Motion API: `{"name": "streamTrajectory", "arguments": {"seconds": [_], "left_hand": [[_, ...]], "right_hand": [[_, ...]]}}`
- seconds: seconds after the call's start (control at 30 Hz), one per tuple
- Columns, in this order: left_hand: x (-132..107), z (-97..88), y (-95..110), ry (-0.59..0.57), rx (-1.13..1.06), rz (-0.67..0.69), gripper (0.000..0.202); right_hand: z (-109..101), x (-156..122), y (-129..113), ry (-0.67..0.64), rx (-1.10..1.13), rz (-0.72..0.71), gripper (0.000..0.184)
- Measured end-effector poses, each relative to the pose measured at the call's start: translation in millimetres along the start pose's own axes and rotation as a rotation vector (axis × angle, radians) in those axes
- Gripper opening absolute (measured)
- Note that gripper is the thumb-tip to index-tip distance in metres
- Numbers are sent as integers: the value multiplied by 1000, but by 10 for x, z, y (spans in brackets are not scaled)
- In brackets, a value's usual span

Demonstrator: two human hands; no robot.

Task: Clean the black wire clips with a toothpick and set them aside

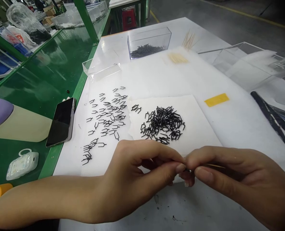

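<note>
My left hand [147,170] and my right hand [229,170] meet fingertip to fingertip above the front of a white paper sheet [200,128]. Both are closed in a pinch. Between the left thumb and forefinger is a small dark part [188,170], mostly hidden by the fingers. From my right hand a thin wooden toothpick [215,166] sticks out, its other end covered. Just behind my hands lies a pile of small black two-pronged forks [165,122] on the paper. More black forks [106,122] are spread over the table to the left.
Behind stands a clear box [149,40] with black pieces; its clear lid [104,72] lies nearer. Loose toothpicks [178,57] and a yellow strip [216,99] lie beyond the paper. Tweezers [269,115] lie right, a phone [61,122] left on the green edge.
</note>
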State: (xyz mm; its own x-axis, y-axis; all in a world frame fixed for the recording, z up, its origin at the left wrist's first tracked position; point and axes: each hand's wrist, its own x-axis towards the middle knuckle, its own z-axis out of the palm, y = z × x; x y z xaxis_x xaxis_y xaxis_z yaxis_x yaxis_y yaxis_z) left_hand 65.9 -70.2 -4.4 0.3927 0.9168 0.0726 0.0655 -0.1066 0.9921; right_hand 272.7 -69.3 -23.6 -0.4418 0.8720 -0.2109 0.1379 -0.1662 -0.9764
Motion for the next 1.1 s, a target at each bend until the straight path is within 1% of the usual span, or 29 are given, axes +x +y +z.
{"name": "streamTrajectory", "arguments": {"seconds": [0.13,0.3,0.5,0.67,0.9,1.1], "left_hand": [[-10,-11,23,-8,17,11,9],[-21,-14,47,-11,81,65,9],[-24,-8,38,17,162,87,7],[-26,2,53,43,225,116,7],[-30,12,74,59,256,157,9],[-14,34,69,77,217,129,9]], "right_hand": [[13,-8,14,-9,68,52,10],[16,20,14,-31,95,15,10],[19,38,16,-27,82,21,7],[32,36,26,-10,42,26,10],[28,38,18,12,64,43,7],[27,46,2,-8,78,62,6]]}}
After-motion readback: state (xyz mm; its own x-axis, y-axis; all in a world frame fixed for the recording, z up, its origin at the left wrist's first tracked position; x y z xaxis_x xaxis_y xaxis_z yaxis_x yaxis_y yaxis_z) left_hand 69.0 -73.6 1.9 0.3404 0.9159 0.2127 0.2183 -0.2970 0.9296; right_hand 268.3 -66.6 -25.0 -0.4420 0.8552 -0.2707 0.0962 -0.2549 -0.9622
